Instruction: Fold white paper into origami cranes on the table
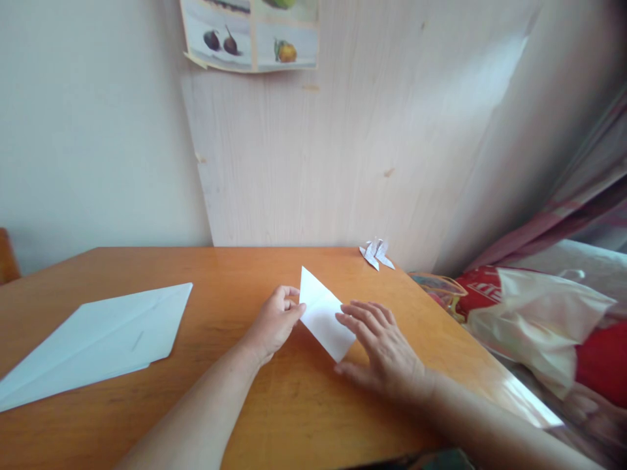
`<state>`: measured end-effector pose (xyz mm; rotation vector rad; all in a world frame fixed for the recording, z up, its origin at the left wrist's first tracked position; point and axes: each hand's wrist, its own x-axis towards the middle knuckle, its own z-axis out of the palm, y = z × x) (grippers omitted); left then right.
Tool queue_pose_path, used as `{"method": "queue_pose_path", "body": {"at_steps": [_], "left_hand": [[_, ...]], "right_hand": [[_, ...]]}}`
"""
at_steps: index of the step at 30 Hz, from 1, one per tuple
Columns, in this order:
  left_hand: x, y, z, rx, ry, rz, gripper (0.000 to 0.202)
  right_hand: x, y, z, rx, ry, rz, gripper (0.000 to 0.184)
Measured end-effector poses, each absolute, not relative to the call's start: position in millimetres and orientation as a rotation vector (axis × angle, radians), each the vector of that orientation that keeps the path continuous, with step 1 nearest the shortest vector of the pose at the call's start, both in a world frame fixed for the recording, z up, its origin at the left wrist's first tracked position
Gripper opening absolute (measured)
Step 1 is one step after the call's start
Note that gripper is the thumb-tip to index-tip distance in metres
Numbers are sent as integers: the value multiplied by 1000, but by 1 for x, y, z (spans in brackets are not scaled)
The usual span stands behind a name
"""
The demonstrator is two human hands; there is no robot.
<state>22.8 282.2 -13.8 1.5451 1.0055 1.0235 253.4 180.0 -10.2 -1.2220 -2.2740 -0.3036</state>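
A small sheet of white paper [321, 313], with a pointed top corner and what looks like a faint crease, is held at a tilt above the table. My left hand [277, 320] pinches its left edge between thumb and fingers. On the other side, my right hand [379, 346] has its fingers stretched and spread, with the fingertips at the paper's right edge. Whether those fingertips press on the paper or only rest beside it is hard to tell.
Larger white sheets [108, 333] lie stacked at the left of the wooden table [235, 274]. Folded paper pieces [376, 253] sit at the far right corner. Beyond the right edge are plastic bags [533, 313]. A fruit picture sheet [252, 39] hangs on the wall panel.
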Motion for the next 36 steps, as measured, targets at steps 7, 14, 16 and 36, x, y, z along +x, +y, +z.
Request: {"method": "queue_pose_path", "body": {"at_steps": [7, 14, 16, 36], "left_hand": [[22, 282, -17, 1655, 1083, 932, 22], [18, 281, -19, 1997, 1256, 696, 13], [15, 281, -17, 2045, 1261, 647, 11], [5, 287, -14, 2131, 1169, 494, 13]], "right_hand": [[243, 182, -23, -1269, -2418, -265, 59], [243, 181, -23, -1175, -2494, -101, 36], [243, 181, -21, -1182, -2498, -45, 33], [244, 178, -7, -1273, -2458, 162, 29]]}}
